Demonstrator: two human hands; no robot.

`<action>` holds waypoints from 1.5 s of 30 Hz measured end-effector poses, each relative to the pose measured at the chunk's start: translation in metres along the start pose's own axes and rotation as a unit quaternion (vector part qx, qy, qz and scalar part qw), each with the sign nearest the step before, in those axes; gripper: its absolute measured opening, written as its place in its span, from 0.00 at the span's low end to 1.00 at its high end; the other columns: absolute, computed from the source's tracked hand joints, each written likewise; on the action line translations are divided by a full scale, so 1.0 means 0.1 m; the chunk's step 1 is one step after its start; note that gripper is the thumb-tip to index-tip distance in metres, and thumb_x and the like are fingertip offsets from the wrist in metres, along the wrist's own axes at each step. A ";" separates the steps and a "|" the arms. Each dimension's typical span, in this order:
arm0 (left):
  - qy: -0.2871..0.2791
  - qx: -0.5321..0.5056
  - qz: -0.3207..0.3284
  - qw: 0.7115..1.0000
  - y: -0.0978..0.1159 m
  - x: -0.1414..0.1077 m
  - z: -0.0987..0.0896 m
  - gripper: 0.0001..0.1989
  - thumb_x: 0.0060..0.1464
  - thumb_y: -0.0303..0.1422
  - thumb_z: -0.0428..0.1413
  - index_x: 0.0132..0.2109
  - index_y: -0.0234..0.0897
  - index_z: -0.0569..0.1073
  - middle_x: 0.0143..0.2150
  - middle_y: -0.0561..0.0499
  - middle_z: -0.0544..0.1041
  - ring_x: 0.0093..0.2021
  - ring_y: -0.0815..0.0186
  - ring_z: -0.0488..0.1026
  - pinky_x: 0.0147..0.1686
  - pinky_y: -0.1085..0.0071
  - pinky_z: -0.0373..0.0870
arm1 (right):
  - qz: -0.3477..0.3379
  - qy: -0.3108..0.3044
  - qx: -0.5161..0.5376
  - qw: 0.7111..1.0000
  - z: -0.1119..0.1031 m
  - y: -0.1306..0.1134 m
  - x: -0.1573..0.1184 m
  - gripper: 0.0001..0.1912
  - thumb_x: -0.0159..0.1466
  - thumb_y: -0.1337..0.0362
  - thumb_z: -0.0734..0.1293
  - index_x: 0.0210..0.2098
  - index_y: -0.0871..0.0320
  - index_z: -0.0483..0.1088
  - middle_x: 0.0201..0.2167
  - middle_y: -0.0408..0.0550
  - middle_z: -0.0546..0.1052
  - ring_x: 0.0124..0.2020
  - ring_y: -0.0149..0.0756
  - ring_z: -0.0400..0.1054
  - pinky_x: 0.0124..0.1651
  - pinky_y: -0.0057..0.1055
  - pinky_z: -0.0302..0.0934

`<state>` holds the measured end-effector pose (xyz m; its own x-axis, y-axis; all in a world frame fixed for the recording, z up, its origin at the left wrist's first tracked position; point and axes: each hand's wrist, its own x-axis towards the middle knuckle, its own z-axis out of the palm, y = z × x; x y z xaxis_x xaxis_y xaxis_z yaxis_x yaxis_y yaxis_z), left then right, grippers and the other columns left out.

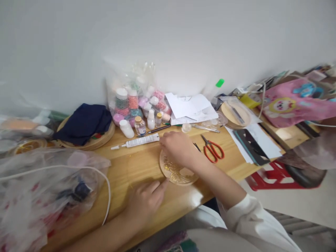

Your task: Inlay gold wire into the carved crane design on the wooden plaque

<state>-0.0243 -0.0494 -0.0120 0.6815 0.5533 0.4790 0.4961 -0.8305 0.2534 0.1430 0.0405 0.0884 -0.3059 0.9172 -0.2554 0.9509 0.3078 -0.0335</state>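
Tabletop: one, pale wood with visible grain and a soft gloss (120, 182), set along a plain wall.
Disc: one, round and flat, pale-rimmed, with raised gold lines in curved, fanning strokes (178, 174); it lies near the middle of the tabletop's front edge, partly hidden by a hand.
Left hand: one finger reaches out to the disc's rim on the side toward the front edge, the others bent (147, 197); no held thing shows.
Right hand: arched over the disc's far part, fingers bent down (178, 148); whether they pinch anything, I cannot tell.
Tube: one, white with dark print, slim-nozzled (143, 140), lying just beyond the disc toward the back edge.
Shears: one pair, dark metal blades, red looped handles (214, 151), right of the disc.
Small bottles: four; two white plastic (126, 128), two clear with gold-coloured caps (140, 126), standing toward the back edge.
Clear bag: one, crinkled plastic, filled with jars of coloured grains (128, 101), at the back edge.
Paper: several white sheets, overlapping (193, 108), at the back edge.
Cloth: dark blue, folded (85, 122), on round wooden pieces toward the back left corner.
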 end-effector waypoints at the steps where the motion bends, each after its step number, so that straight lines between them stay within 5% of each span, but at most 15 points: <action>1: -0.001 0.001 0.002 1.000 0.00 0.00 0.00 0.19 0.67 0.25 0.39 0.49 0.33 0.74 0.24 0.55 0.73 0.21 0.70 0.71 0.22 0.72 0.65 | 0.035 0.009 -0.009 0.999 0.02 0.05 0.06 0.16 0.67 0.72 0.56 0.42 0.63 0.76 0.42 0.58 0.80 0.44 0.45 0.75 0.42 0.34 0.64; 8: 0.004 0.011 -0.005 1.000 0.01 0.02 0.00 0.19 0.67 0.25 0.39 0.49 0.34 0.74 0.23 0.56 0.72 0.20 0.69 0.70 0.20 0.71 0.65 | 0.153 0.024 -0.022 0.988 -0.07 0.55 0.17 0.15 0.66 0.69 0.59 0.41 0.57 0.78 0.44 0.53 0.81 0.45 0.44 0.75 0.41 0.32 0.64; 12: 0.007 0.002 -0.005 1.000 0.00 -0.01 0.01 0.18 0.67 0.25 0.40 0.49 0.34 0.74 0.23 0.56 0.71 0.20 0.70 0.70 0.20 0.72 0.65 | 0.238 0.034 -0.030 0.970 -0.14 0.85 -0.04 0.15 0.64 0.67 0.60 0.42 0.57 0.77 0.43 0.54 0.81 0.45 0.47 0.74 0.40 0.35 0.64; 20: 0.018 -0.011 -0.005 1.000 -0.01 -0.01 0.03 0.16 0.67 0.25 0.41 0.48 0.34 0.74 0.23 0.56 0.72 0.20 0.70 0.70 0.20 0.72 0.65 | 0.260 -0.013 -0.028 0.965 -0.13 1.35 -0.48 0.11 0.57 0.67 0.65 0.35 0.52 0.80 0.35 0.47 0.82 0.35 0.38 0.74 0.33 0.30 0.62; 25: 0.011 -0.005 -0.003 1.000 -0.02 -0.02 0.04 0.17 0.67 0.26 0.41 0.49 0.33 0.74 0.24 0.56 0.73 0.21 0.70 0.72 0.21 0.72 0.66 | 0.316 0.000 -0.043 0.948 -0.19 1.66 -0.78 0.12 0.57 0.66 0.65 0.37 0.56 0.80 0.34 0.52 0.82 0.35 0.43 0.75 0.32 0.33 0.61; 33: -0.001 -0.004 -0.004 1.000 -0.01 0.03 -0.04 0.15 0.67 0.27 0.44 0.48 0.33 0.75 0.24 0.55 0.73 0.22 0.72 0.70 0.23 0.74 0.64 | 0.244 -0.031 0.015 0.969 0.39 1.33 -0.99 0.20 0.63 0.63 0.62 0.53 0.58 0.68 0.42 0.52 0.80 0.38 0.40 0.74 0.37 0.31 0.61; 38: -0.028 -0.012 -0.011 0.999 0.00 0.05 -0.08 0.13 0.65 0.25 0.48 0.49 0.32 0.76 0.25 0.55 0.73 0.23 0.72 0.69 0.23 0.74 0.64 | 0.248 0.028 0.039 0.968 0.71 1.20 -1.04 0.20 0.59 0.64 0.63 0.51 0.60 0.65 0.34 0.53 0.78 0.34 0.43 0.72 0.32 0.31 0.58; 42: -0.033 -0.011 -0.010 0.999 0.01 0.05 -0.10 0.13 0.65 0.26 0.48 0.49 0.31 0.76 0.24 0.55 0.73 0.23 0.73 0.68 0.23 0.74 0.63 | 0.283 0.067 0.128 0.948 0.68 1.27 -1.16 0.18 0.50 0.66 0.69 0.41 0.55 0.66 0.23 0.42 0.72 0.24 0.35 0.66 0.28 0.30 0.55; 45: -0.042 -0.018 -0.016 0.999 0.01 0.05 -0.12 0.13 0.65 0.26 0.48 0.49 0.32 0.75 0.25 0.55 0.73 0.24 0.73 0.68 0.24 0.75 0.64 | 0.234 0.178 0.353 0.888 0.61 1.30 -1.27 0.16 0.49 0.63 0.72 0.33 0.52 0.63 0.23 0.40 0.69 0.23 0.31 0.65 0.27 0.31 0.58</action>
<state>-0.0265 -0.0481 0.0008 0.7096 0.5811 0.3985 0.4994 -0.8137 0.2973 0.3082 -0.0518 0.0573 0.2539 0.9637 -0.0825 0.7332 -0.2474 -0.6334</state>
